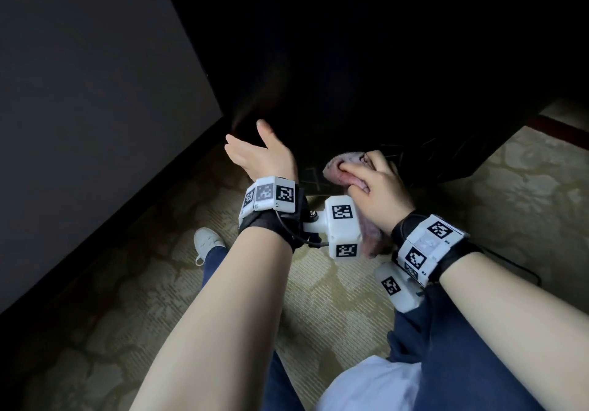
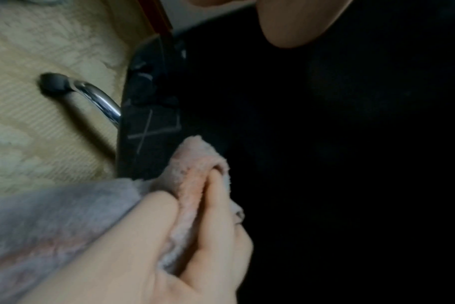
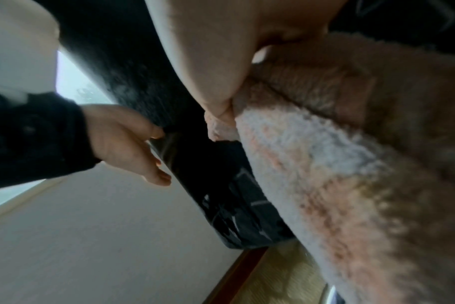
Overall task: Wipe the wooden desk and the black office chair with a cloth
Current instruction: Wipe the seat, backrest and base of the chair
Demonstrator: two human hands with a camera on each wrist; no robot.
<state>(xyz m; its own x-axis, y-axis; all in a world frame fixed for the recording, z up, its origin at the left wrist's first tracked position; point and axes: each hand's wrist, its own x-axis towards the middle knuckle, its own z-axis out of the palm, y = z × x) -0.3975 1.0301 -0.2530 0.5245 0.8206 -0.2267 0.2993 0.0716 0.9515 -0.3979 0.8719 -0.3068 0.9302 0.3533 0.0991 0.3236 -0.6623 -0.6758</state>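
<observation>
Patterned beige carpet (image 1: 334, 299); black office chair (image 1: 366, 75), mostly lost in shadow. Right hand (image 1: 379, 184) clamps pink cloth (image 1: 338, 168) against what is probably its lower edge. Left hand (image 1: 258, 152) spread, holding nothing.

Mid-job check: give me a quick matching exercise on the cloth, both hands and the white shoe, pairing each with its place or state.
Column one:
1. cloth
2. left hand
3. right hand
4. white shoe

Column two:
a. fingers straight, holding nothing, at the black chair
b. on the patterned carpet, lower left
c. bunched and pressed against the chair's lower edge
d. fingers curled round the cloth

Pairs: 1-c, 2-a, 3-d, 4-b
</observation>
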